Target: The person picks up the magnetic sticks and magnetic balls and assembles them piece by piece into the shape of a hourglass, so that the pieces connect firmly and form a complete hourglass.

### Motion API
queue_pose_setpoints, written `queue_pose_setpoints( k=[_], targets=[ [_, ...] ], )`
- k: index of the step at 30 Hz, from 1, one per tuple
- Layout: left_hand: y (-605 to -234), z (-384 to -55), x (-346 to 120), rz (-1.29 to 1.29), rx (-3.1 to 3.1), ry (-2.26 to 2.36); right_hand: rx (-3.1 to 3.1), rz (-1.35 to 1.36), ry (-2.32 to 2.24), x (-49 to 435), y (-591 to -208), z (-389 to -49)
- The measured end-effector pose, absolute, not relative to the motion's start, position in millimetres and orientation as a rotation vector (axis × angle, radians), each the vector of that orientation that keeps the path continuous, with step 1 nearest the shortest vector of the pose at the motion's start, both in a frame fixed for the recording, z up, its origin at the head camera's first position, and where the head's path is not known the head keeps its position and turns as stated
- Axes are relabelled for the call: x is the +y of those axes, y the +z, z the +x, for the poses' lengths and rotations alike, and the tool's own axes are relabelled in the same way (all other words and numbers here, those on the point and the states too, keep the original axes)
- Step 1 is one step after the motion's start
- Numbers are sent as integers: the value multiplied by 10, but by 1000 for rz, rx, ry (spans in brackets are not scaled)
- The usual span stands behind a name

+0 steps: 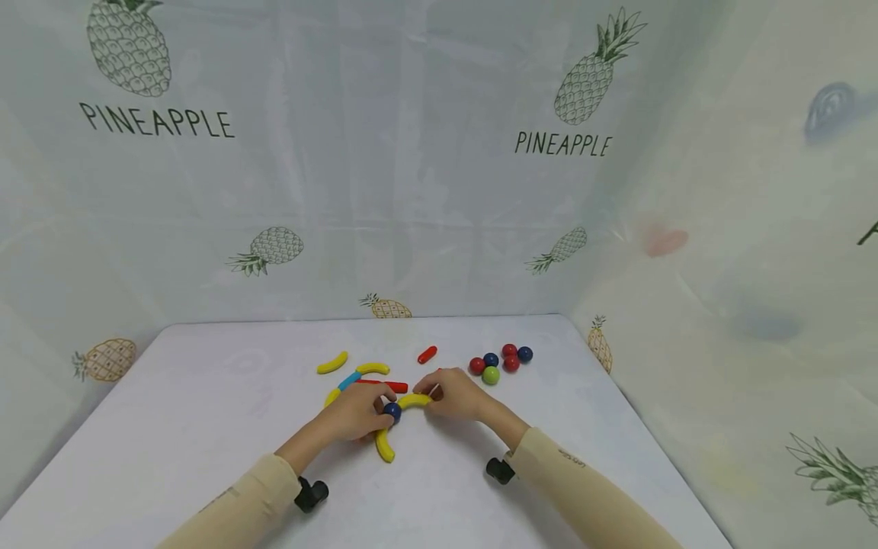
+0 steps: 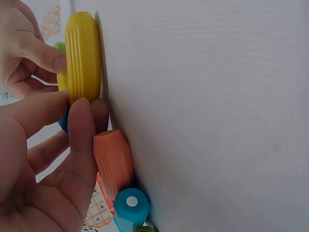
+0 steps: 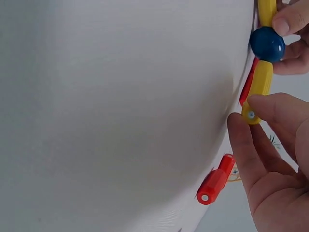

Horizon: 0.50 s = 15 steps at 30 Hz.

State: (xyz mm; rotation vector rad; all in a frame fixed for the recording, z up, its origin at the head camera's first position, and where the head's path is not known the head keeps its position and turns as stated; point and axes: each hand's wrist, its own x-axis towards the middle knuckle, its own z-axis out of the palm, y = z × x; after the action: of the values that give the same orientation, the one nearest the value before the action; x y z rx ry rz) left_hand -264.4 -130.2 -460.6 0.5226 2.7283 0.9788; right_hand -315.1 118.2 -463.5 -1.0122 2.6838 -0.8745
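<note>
At the table's middle, a dark blue ball (image 1: 392, 412) joins two yellow curved toy rods. My left hand (image 1: 353, 412) pinches the near rod (image 2: 83, 58) between thumb and fingers, right beside the ball (image 3: 267, 44). On the ball's other side, my right hand (image 1: 454, 394) pinches the free end of the second rod (image 3: 261, 77) between thumb and fingertips. An orange rod (image 2: 114, 162) lies just past my left fingertips, with a light blue piece (image 2: 131, 205) at its end. My left hand partly hides this cluster in the head view.
Behind my left hand lie a red rod (image 1: 392, 386), a light blue rod (image 1: 350, 380) and yellow curved rods (image 1: 373, 368). Another yellow rod (image 1: 332, 363) and a short red rod (image 1: 427, 354) lie farther back. Several red and blue balls and a green ball (image 1: 490, 375) sit right of my right hand.
</note>
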Motion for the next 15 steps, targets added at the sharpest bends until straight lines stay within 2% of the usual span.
queue_pose_setpoints(
  k=[15],
  targets=[
    [-4631,-2705,-1294,619,2787,969,2657,-1045,-902,1124,-4639,-3144]
  ],
)
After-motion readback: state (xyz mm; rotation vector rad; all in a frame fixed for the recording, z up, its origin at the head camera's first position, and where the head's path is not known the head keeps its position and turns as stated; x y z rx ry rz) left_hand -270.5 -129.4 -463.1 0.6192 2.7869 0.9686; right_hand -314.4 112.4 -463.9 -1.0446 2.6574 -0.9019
